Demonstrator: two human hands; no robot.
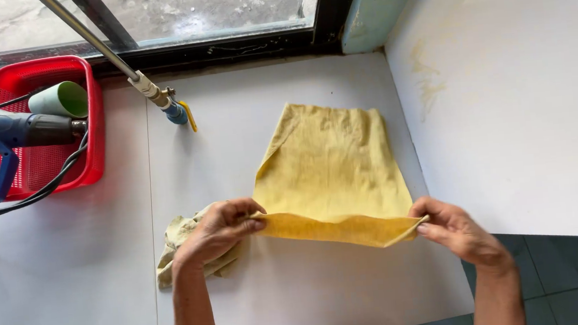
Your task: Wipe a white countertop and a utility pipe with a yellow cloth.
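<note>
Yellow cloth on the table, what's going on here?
A person is holding the yellow cloth by its near edge, the left hand pinching one corner and the right hand the other. That edge is lifted off the white table; the far part lies flat. A crumpled pale cloth sits under the left hand. A red basket with a green cup and a blue power tool sit at the far left.

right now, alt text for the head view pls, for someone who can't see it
Two bare hands, left hand and right hand, pinch the near corners of a yellow cloth spread on a white table. A crumpled pale green cloth lies under the left hand; a red basket with a blue power tool sits far left.
</note>
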